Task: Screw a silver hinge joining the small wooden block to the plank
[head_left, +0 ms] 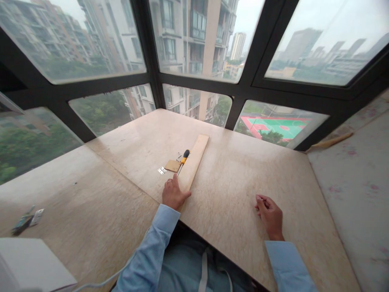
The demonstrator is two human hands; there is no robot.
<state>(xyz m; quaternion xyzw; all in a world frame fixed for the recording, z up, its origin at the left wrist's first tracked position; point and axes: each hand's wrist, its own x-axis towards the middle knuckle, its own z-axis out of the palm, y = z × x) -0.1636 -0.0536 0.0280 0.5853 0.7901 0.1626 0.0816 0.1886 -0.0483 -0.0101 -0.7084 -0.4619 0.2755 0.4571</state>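
On the marbled countertop [234,174]: a long, narrow wooden board [194,162] lies flat, between the two hands in heading but much closer to the left.
Board's long axis: from the near edge of the countertop, under the left hand [174,194], away toward the windows, slanting to the person's right at its far end.
Left hand: the nearer one, laid over the board's near end, thumb out by the right edge, fingers by the left; whether it grips or merely rests, I cannot tell.
Right hand [270,214]: well apart to the right, at the countertop, fingers curled closed toward the thumb; whether something small is pinched inside is hidden. From it the board lies to the left and forward.
Screwdriver [184,157]: close along the board's left edge and nearly in line with it, black-and-yellow handle away, shaft pointing back to the left fingers.
Small hardware: a brown square piece [172,165] just left of the shaft, a metal hinge [162,170] beside that, screws [179,155] near the handle.
Far left: a small packet [24,223], with a white box [30,259] nearer the person.
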